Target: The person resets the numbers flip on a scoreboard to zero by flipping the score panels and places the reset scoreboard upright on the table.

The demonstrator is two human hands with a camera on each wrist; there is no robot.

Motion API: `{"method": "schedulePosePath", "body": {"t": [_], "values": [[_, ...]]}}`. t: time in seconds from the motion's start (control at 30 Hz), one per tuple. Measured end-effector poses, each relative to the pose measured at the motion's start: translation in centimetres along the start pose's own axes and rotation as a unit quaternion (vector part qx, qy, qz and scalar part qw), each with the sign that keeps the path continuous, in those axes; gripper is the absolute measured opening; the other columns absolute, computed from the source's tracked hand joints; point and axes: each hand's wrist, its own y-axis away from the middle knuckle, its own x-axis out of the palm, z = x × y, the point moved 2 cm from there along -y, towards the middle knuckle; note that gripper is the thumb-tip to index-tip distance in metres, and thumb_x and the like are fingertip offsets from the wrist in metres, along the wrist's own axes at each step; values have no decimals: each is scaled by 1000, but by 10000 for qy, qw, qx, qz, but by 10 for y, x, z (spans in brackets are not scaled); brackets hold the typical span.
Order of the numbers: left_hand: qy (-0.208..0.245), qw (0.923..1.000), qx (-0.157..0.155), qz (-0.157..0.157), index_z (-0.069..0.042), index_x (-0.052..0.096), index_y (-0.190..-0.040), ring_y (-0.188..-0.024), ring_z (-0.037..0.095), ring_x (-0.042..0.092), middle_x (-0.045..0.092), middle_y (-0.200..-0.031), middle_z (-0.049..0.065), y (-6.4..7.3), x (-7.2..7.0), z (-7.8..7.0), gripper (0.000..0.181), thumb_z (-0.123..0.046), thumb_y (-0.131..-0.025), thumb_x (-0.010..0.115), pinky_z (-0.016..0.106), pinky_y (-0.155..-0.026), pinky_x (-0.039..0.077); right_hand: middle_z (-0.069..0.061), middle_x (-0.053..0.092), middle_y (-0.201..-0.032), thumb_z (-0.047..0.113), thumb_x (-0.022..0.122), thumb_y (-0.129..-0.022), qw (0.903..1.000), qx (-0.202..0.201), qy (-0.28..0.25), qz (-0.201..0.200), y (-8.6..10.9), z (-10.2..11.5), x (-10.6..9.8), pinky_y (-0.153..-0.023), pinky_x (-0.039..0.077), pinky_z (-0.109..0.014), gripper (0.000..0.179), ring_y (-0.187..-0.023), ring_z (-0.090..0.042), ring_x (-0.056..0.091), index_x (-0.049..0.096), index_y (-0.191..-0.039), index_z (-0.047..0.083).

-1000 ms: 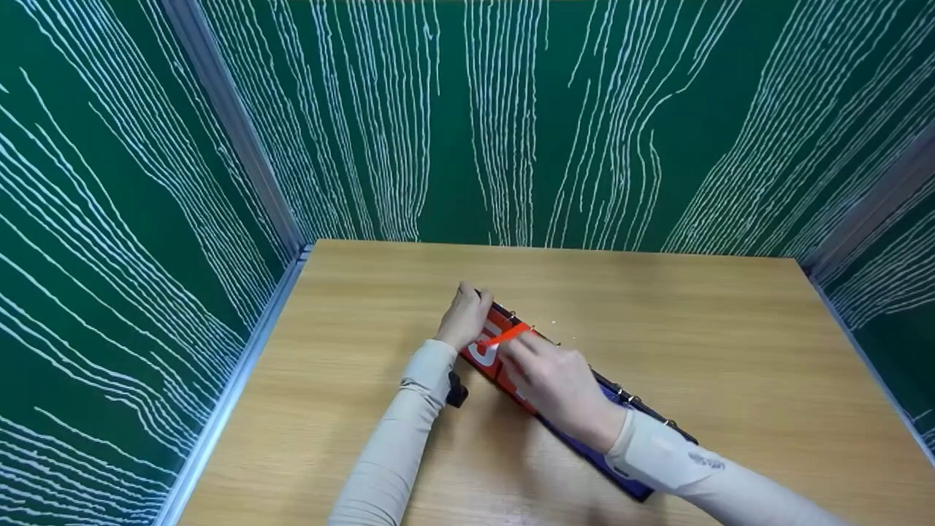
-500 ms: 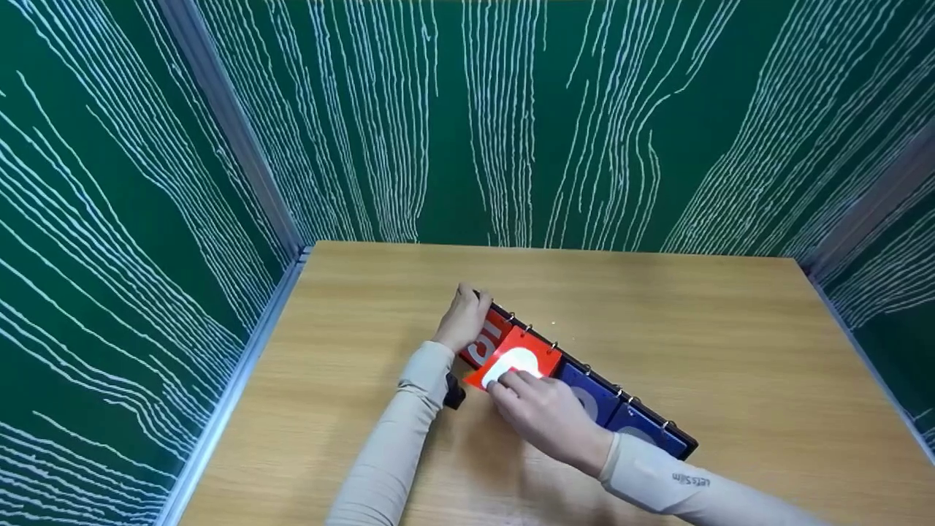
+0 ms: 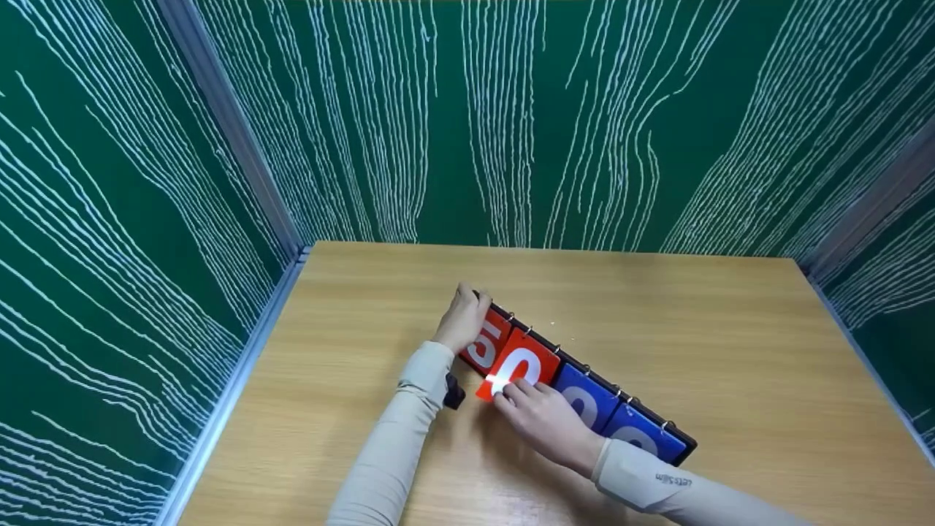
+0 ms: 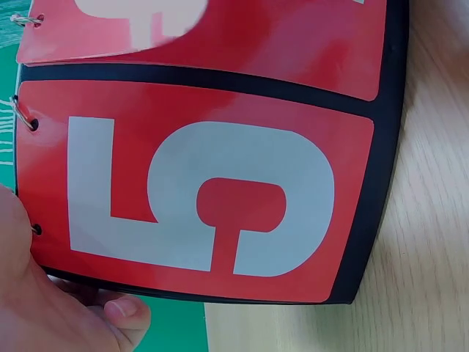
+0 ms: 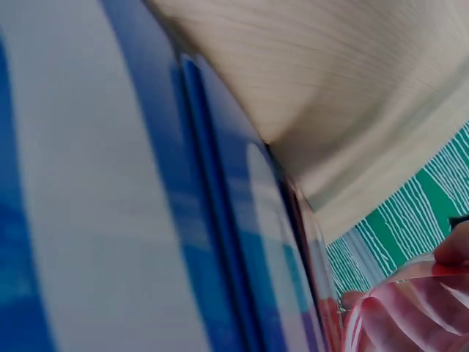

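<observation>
A tabletop flip scoreboard [image 3: 621, 398] lies slantwise before me in the head view, its ring-bound cards along a black frame. My left hand [image 3: 462, 321] grips its upper left end; in the left wrist view, its thumb and fingers sit at the edge beside the red 5 card [image 4: 308, 198]. With my right hand [image 3: 551, 424] I pinch the lower edge of the red 0 card [image 3: 537, 354], which bends up a little and catches glare. The right wrist view shows fingers [image 5: 410, 319] behind the see-through-looking card edge. The two blue cards [image 3: 610, 402] are partly covered by my right hand and sleeve.
The scoreboard rests on a wooden table [image 3: 380, 292]. Green panels [image 3: 467, 146] with white wavy lines stand at the back and sides, joined by grey metal posts [image 3: 230, 124]. A small black object [image 3: 454, 392] sits by my left wrist.
My right hand has brought the red card down from the rings toward the scoreboard's lower edge, bringing its white 0 into sight. My left hand has stayed at the scoreboard's end.
</observation>
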Motion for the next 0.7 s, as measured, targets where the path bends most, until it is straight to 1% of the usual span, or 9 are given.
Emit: {"method": "schedulePosePath", "body": {"t": [0.07, 0.13, 0.27, 0.4, 0.57, 0.7], "values": [[-4, 10000, 40, 7, -3, 39, -120, -110, 27, 48, 46, -109, 13, 0, 0, 0, 43, -43, -110, 28, 39, -103, 41, -4, 70, -105, 11, 82, -84, 9997, -21, 159, 191, 1, 0, 4, -78, 61, -32, 37, -92, -19, 68, 62, -114, 13], [23, 10000, -27, 33, -4, 39, -122, -111, 25, 48, 46, -110, 11, 0, 0, 0, 43, -44, -110, 28, 39, -104, 41, -5, 71, -107, 11, 84, -81, 9991, -58, 260, 324, 1, 1, 6, -80, 61, -33, 40, -93, -20, 68, 63, -116, 12], [-10, 10000, -69, 28, -4, 38, -126, -114, 25, 48, 46, -112, 12, 0, 0, 0, 46, -45, -110, 28, 40, -107, 41, -6, 72, -110, 15, 86, -81, 9976, -92, 402, 561, 2, 2, 10, -85, 60, -35, 45, -97, -21, 68, 65, -121, 13], [-28, 10000, -74, 14, -3, 39, -128, -114, 25, 48, 48, -113, 13, 0, 0, 0, 46, -45, -110, 28, 40, -108, 41, -7, 71, -111, 17, 86, -81, 9963, -82, 508, 684, 2, 3, 13, -87, 60, -37, 47, -98, -22, 68, 65, -123, 14], [28, 9999, -149, 28, -3, 38, -131, -116, 25, 49, 49, -116, 13, 0, 0, -1, 48, -45, -110, 28, 41, -109, 42, -7, 70, -112, 16, 88, -79, 9938, -188, 741, 813, 2, 4, 18, -88, 60, -37, 53, -98, -22, 66, 63, -126, 14], [19, 9999, -131, 26, -2, 38, -132, -116, 24, 48, 49, -118, 14, 0, 0, -1, 48, -44, -110, 28, 41, -110, 41, -7, 69, -111, 15, 86, -81, 9940, -119, 782, 750, 2, 5, 22, -87, 59, -36, 49, -97, -22, 65, 65, -125, 15]]}}
